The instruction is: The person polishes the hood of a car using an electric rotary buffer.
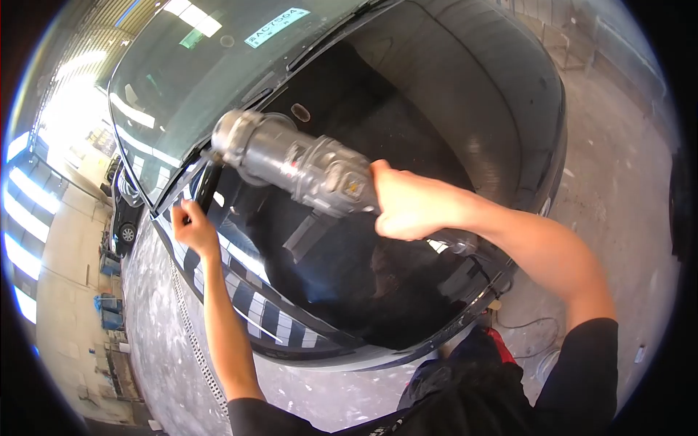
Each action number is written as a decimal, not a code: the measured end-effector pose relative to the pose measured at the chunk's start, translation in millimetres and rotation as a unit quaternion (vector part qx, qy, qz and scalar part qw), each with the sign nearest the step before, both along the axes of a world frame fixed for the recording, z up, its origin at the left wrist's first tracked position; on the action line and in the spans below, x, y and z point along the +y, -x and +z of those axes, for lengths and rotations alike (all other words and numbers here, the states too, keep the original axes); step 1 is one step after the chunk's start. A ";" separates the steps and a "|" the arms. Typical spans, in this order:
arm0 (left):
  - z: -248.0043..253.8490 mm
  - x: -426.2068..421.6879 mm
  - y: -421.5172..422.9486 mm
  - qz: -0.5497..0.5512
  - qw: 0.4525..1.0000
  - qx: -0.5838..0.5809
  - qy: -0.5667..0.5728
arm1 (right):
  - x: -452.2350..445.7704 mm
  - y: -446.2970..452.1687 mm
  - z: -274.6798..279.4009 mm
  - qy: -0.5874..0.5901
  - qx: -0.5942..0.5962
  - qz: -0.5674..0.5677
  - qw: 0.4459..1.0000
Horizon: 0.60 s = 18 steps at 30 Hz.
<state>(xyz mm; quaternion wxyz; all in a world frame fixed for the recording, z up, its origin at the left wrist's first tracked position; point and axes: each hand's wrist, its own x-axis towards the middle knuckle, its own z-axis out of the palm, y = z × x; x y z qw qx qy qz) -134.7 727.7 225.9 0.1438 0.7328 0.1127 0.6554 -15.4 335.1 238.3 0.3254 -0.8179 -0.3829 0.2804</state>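
A grey power tool (291, 160), smeared by motion, is over the black car hood (363, 291). My right hand (411, 200) is wrapped round the handle at its rear end. The tool's round head points up and left, near the base of the windshield (211, 87). My left hand (193, 227) is curled beside the hood's left edge, apart from the tool; whether it holds anything small is hidden. A small oval mark (300, 112) shows on the hood beyond the tool.
Another dark car (125, 218) stands at the far left, near blue bins (110, 312) along the wall. A perforated strip (193, 338) runs along the floor. A cable (534, 321) lies on the floor near the car's front right.
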 end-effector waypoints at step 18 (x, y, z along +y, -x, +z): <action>7.4 -65.2 -45.1 -0.036 0.997 0.068 -0.028 | -88.8 3.4 1.0 -0.029 0.100 -0.041 0.994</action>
